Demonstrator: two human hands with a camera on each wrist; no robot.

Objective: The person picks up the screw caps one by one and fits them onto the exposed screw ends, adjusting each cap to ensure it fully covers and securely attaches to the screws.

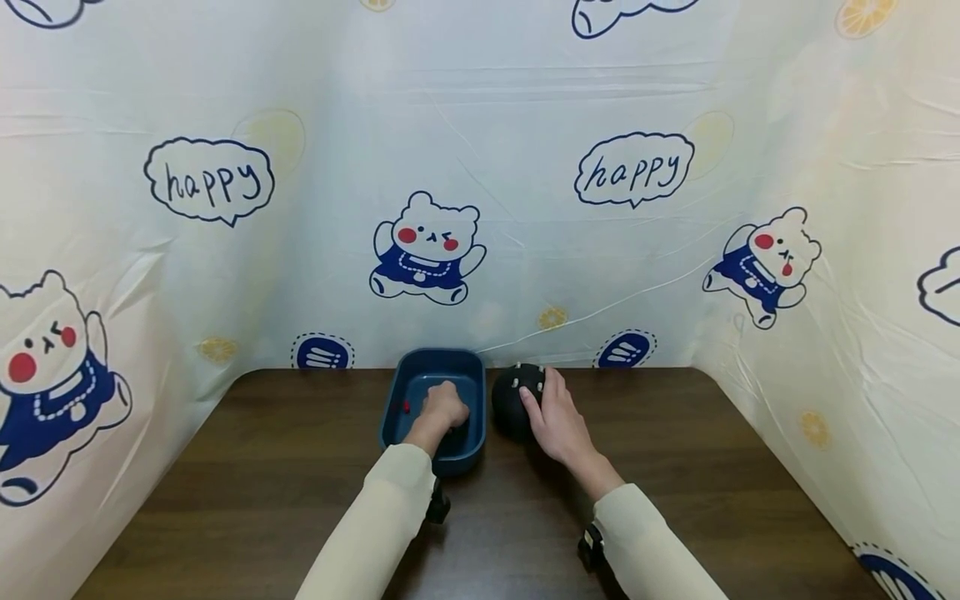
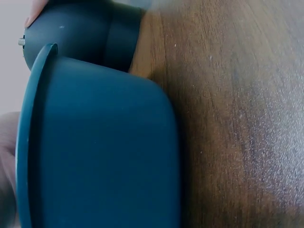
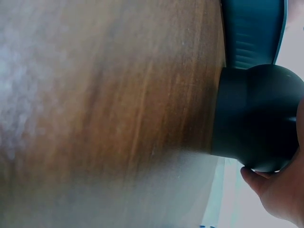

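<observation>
In the head view, my left hand [image 1: 446, 405] reaches down inside a blue plastic basin [image 1: 478, 392], its fingertips hidden below the knuckles. I cannot tell whether it holds anything. A small red piece [image 1: 407, 407] lies in the basin, left of that hand. Just right of the basin stands a black dome [image 1: 508, 408] with small metal studs on top; the right wrist view shows the dome [image 3: 266, 109] on a straight-sided base. My right hand [image 1: 558, 417] grips it from the right, thumb near the front and fingers behind.
A dark wooden table [image 1: 247, 483] carries the basin and the dome near its back edge. Behind and at both sides hangs a pale printed curtain [image 1: 517, 250]. A dark strap-on device [image 1: 590, 546] sits at the right wrist.
</observation>
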